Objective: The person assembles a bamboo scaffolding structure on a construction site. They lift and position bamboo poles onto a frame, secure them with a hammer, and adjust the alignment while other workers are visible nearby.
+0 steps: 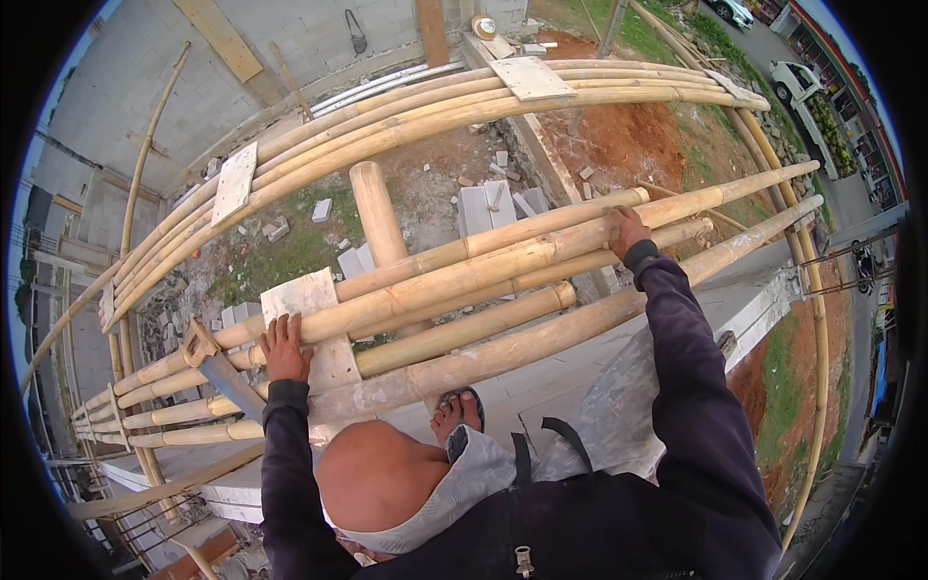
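Observation:
Several bamboo poles lie side by side in front of me, and a long bamboo pole [464, 275] runs among them under both hands. My left hand [285, 350] rests on it, fingers stretched out over its upper side. Farther right, my right hand [630, 235] is closed round the same pole, its fingertips partly hidden. A handsaw [232, 384] with a wooden handle hangs between poles just left of my left hand; my sleeve hides part of its blade. Next to that hand, a plywood piece [302, 290] lies between the poles.
My sandalled foot [454, 414] stands on a pale block wall [503, 387] below the poles. Across a gap, a second bamboo row [406, 124] carries plywood pieces. An upright bamboo post [378, 215] rises between the rows. Grey blocks [478, 208] and rubble lie on the ground far below.

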A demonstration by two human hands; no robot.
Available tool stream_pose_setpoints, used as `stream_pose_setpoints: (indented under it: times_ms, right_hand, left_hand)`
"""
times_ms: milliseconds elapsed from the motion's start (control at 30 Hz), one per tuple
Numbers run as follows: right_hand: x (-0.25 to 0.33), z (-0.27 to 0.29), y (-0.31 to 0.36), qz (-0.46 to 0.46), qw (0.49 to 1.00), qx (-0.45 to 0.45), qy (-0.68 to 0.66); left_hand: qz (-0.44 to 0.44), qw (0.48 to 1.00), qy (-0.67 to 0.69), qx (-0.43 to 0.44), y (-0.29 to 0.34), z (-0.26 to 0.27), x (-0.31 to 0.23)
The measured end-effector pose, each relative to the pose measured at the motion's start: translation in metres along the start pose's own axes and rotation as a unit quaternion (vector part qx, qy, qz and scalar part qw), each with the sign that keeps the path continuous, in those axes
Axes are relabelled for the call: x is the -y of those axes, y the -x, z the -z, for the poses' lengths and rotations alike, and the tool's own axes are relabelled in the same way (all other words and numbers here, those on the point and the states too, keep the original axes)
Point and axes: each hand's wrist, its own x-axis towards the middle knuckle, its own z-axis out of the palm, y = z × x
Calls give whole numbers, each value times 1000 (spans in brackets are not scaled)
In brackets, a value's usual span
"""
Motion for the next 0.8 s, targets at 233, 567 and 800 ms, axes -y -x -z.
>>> stream_pose_setpoints:
  times_ms: [233,567,800]
  right_hand:
    - [-2,-3,-3,24,1000,9,-19]
    - [34,22,-12,21,989,84,120]
    - [26,21,-2,42,994,63,80]
  left_hand:
    - [-17,1000,-5,-20,-6,1,2]
    - [36,999,19,15,-17,-5,-6]
    - [50,999,-6,13,-18,-13,-7]
